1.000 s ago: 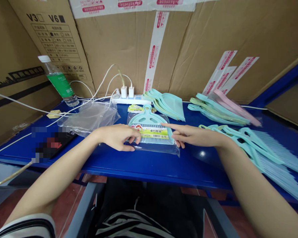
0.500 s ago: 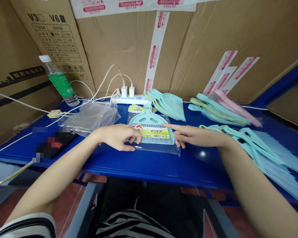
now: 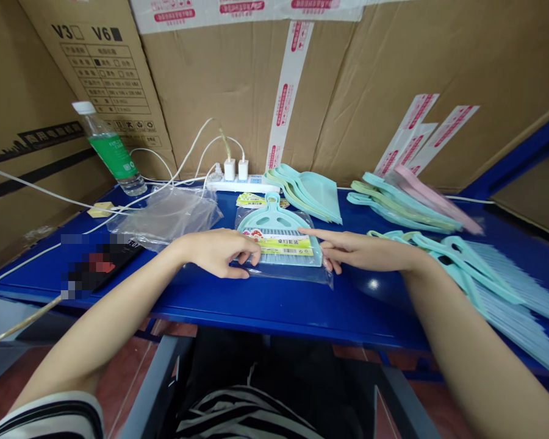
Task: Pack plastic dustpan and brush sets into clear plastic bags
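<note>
Blue steel workbench (image 3: 274, 308) backed by brown cardboard cartons (image 3: 238, 91) carries a clear plastic bag (image 3: 283, 275) holding a mint-green plastic dustpan (image 3: 272, 221), lying flat between the hands. The left hand (image 3: 217, 253) curls narrowly, its fingertips at the bag's edge; whether it grips, one cannot tell. The right hand (image 3: 366, 251) lies open, forefinger stretched over the bag. The packet looks light and slippery; the stiff dustpan inside seems the surest hold.
</note>
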### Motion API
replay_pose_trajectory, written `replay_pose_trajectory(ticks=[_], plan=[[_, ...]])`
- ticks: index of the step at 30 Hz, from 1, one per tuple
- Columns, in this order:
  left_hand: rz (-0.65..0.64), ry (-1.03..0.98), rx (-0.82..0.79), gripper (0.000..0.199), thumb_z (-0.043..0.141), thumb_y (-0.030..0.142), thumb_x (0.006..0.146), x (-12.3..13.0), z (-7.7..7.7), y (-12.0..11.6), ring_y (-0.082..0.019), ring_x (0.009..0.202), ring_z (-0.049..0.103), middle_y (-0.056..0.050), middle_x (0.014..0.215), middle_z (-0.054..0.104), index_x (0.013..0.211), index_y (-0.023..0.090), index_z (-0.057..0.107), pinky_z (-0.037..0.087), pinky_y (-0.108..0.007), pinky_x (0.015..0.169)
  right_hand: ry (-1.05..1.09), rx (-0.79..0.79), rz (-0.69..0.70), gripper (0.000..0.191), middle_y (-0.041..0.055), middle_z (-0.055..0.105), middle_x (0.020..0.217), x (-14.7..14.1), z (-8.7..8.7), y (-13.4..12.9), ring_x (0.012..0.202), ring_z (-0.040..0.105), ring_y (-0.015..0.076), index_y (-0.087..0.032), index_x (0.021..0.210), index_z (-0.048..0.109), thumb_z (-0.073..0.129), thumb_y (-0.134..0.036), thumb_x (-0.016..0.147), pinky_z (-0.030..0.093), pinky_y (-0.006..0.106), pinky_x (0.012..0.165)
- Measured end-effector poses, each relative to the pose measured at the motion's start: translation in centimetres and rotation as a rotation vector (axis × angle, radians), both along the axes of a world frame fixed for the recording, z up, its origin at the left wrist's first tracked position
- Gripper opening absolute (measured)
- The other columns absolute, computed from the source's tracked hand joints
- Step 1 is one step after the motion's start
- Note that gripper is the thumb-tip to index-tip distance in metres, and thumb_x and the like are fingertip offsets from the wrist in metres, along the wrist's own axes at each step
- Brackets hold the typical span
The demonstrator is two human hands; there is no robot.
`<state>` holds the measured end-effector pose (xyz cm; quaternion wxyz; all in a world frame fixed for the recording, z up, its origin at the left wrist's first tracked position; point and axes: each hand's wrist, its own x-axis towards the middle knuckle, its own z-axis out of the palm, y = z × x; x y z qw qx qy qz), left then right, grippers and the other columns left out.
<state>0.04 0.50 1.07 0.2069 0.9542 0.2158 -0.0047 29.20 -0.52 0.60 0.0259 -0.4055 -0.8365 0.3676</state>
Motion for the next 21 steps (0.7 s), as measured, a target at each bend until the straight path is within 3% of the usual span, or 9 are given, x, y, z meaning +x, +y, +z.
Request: replay_pose_trajectory(ticks=[11, 21], plan=[[-0.002, -0.004, 0.000, 0.011, 0.063, 0.020, 0.079, -0.03, -0.02, 0.05, -0.009, 0.057, 0.049, 0.003, 0.072, 0.058, 0.089, 0.018, 0.060, 0.036, -0.022, 0.058, -0.003, -0.009, 0.006, 0.068, 0.0043, 0.068, 0.074, -0.13, 0.27, -0.03, 0.066, 0.063, 0.0200, -0.019, 0.157, 0.018, 0.033, -0.037, 0.093, 0.051, 0.037, 0.068], [-0.006, 0.003, 0.007, 0.011, 0.063, 0.021, 0.079, -0.01, -0.06, 0.04, -0.010, 0.057, 0.049, 0.002, 0.073, 0.059, 0.089, 0.018, 0.060, 0.036, -0.023, 0.059, -0.017, -0.022, -0.015, 0.071, 0.0049, 0.067, 0.075, -0.21, 0.29, -0.16, 0.066, 0.062, 0.0195, -0.015, 0.157, 0.017, 0.033, -0.037, 0.092, 0.051, 0.036, 0.071]])
